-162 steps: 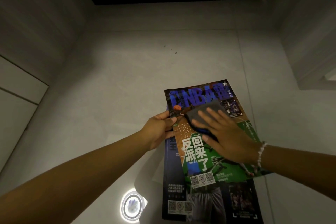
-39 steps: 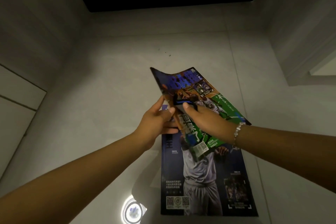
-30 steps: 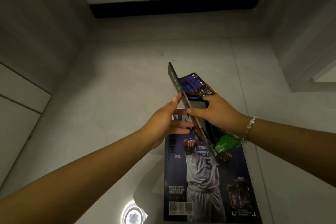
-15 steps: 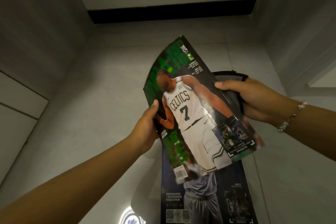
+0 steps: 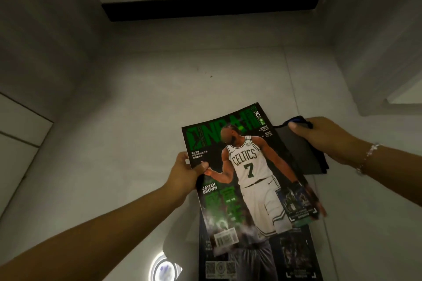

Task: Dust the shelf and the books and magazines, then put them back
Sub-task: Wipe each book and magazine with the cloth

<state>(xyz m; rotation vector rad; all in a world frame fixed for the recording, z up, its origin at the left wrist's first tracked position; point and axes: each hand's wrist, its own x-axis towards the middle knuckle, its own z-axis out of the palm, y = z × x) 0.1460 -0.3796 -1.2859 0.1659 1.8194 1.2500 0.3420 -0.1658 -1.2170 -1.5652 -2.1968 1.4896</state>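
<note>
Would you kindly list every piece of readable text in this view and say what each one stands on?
"CELTICS": jersey pictured on the green magazine that the left hand grips.
"7": same jersey, below it.
"JAYLEN BROWN": cover's left side.
"NBA": green masthead, partly hidden.
"24": cover's top right corner.
Chinese lines and barcode digits: too small to read.
Dark magazine underneath: QR codes and print too blurred.
Cloth in the right hand: none.

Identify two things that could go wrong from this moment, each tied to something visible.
The left hand pinches the green magazine only at one edge, so it could sag or slip onto the blue magazine below. The cloth hangs loosely from the right hand and might drop.
</note>
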